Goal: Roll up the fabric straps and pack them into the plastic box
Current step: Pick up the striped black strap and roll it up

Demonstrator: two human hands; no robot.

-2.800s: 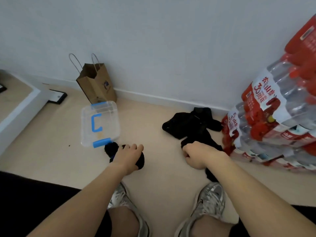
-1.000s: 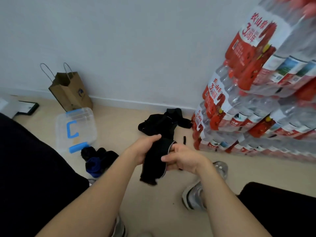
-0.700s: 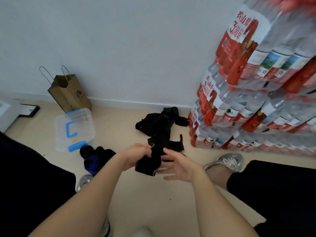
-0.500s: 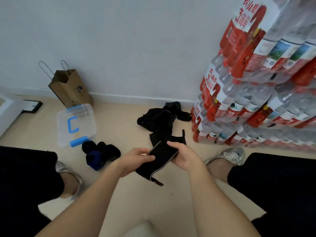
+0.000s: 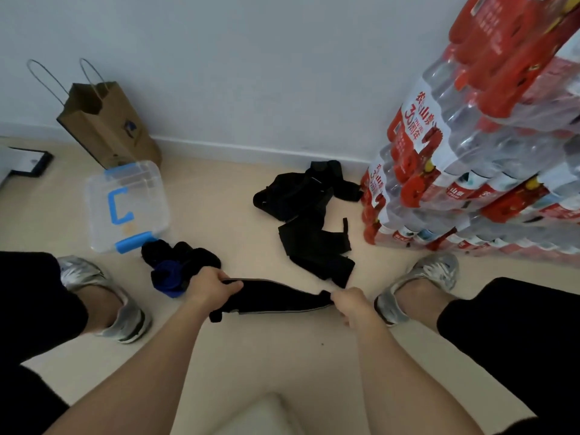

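Spanning left hand, right hand: flat black strap, pale-edged, ends clamped in grips.

Bare room corner, stacked bottled-water packs, paper bag

The beige floor carries all items. Upper left: a brown paper bag stands against the wall, with the clear plastic box (blue clips) just in front of it. Rolled straps lie just beside the box's lower edge. Loose black straps lie heaped at centre. Packs of bottled water are stacked at the right edge. One silver shoe stands at mid-left, a second shoe at mid-right.
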